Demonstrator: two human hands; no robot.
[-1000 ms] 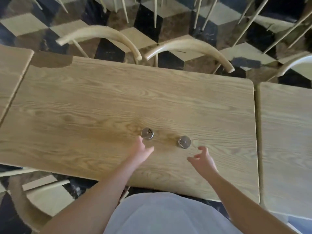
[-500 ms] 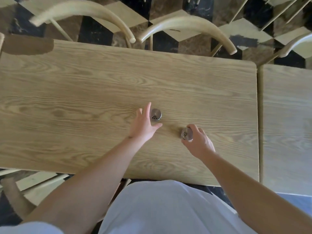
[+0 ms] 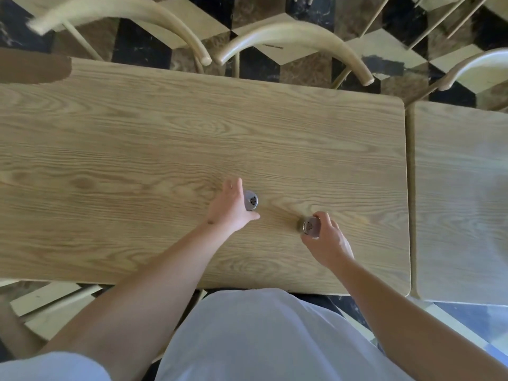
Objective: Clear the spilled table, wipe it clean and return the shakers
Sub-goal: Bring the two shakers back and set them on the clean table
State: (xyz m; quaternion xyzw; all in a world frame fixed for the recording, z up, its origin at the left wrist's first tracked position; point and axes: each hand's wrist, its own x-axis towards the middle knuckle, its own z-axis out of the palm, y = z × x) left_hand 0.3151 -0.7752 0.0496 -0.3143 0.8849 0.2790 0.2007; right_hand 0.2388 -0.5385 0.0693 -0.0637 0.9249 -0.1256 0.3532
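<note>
We look straight down on a pale wooden bench point(image 3: 165, 149) with strong grain, seen from the head of a person in a white top whose two bare arms reach out over it from the near edge. The left hand point(image 3: 229, 207) lies with fingers straight and together, thumb spread toward the right, cupped against the left side of the left shaker point(image 3: 251, 200); the fingers do not curl round it, and we cannot tell whether they press it or only touch it. This small shaker, with a round metal top pierced by holes, stands upright a little right of the bench's middle. The right hand point(image 3: 327, 240) has its fingers and thumb curled round the right shaker point(image 3: 311, 227), gripping its body from the near right side; the metal top with holes tilts toward the left. We cannot tell whether its base touches the wood. The two shakers sit near each other but apart, the right one nearer to us. A dark brown patch point(image 3: 33, 66) covers the far left corner of the bench. A second bench point(image 3: 461, 193) of the same wood stands just beside it on the right. Past the far edge, curved wooden chair backs point(image 3: 297, 33) rise over a black, brown and cream patterned floor point(image 3: 143, 48).
</note>
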